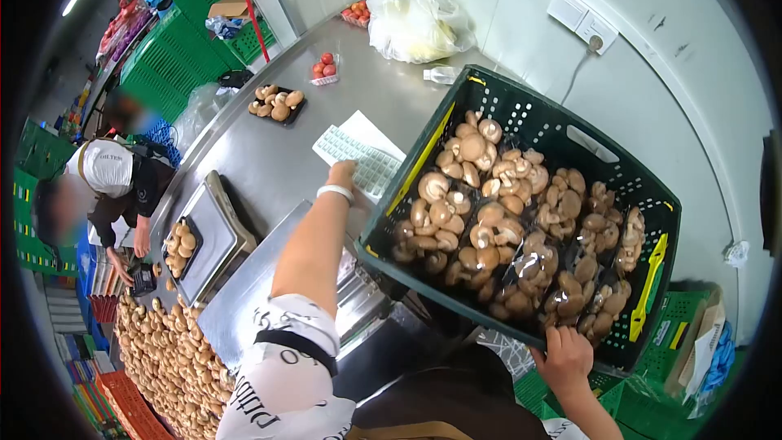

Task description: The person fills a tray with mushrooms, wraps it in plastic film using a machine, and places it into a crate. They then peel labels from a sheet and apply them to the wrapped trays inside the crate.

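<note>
Steel surface (269,155), produce room. My right hand (564,356) is clamped on the near rim of the green crate (521,106), which is tilted above the surface and full of mushrooms (489,216). My left hand (343,173) is at the crate's left corner, over a white sheet (358,151); I cannot tell its grip. Further left stands a scale (213,232); a co-worker (114,179) is beyond it.

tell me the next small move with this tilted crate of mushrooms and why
Probably bring the left hand over to the dark green plastic crate to steady it. The crate, full of brown mushrooms, sits tilted, with only the right hand gripping its near rim, while the left hand is out at the white gridded pad on the steel counter.
</note>
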Demonstrator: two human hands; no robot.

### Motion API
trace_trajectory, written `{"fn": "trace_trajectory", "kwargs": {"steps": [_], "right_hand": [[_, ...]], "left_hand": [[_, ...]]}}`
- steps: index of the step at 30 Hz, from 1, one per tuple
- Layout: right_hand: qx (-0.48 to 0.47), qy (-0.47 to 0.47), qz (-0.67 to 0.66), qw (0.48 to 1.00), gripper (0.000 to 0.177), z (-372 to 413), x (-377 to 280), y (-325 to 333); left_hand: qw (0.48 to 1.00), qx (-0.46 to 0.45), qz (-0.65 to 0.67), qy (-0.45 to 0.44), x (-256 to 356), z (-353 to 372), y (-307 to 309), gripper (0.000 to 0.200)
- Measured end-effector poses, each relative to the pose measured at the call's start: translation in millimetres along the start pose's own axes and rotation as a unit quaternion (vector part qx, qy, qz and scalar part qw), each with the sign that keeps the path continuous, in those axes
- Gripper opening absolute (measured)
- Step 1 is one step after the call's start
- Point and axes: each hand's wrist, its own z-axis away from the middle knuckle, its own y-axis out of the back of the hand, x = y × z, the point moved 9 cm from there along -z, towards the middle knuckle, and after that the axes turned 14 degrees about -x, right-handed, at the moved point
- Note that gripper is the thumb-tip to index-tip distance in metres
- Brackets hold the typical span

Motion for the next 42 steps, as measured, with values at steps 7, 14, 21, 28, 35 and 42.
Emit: {"fn": "trace_trajectory", "kwargs": {"steps": [7, 14, 21, 28, 35, 42], "right_hand": [[-0.013, -0.016, -0.019, 1.000, 0.046, -0.7, 3.4, -6.2], [0.005, 0.008, -0.013, 1.000, 0.039, 1.6, 0.3, -1.2], [0.245, 0.192, -0.092, 0.946, 0.041, 3.7, -66.3, 75.7], [0.282, 0.396, 0.110, 0.867, 0.028, 29.3, -218.9, 142.8], [0.055, 0.504, -0.119, 0.854, 0.020, 33.3, -253.9, 82.6], [-0.076, 0.542, -0.147, 0.824, 0.012, 53.5, -293.1, 42.8]], "left_hand": [[0.979, 0.122, 0.157, 0.050, -54.5, -16.1, -2.9, 0.016], [0.951, 0.174, -0.172, -0.190, 76.7, 73.3, 33.0, 0.023], [0.750, 0.193, -0.369, -0.514, 173.0, 419.6, 27.7, 0.026], [0.592, 0.077, -0.553, -0.581, 40.6, 629.5, -10.7, 0.029], [0.729, 0.518, -0.298, -0.335, -179.5, 716.1, 149.0, 0.049], [0.825, 0.428, -0.370, 0.024, -406.6, 669.0, 234.9, 0.057]]}}
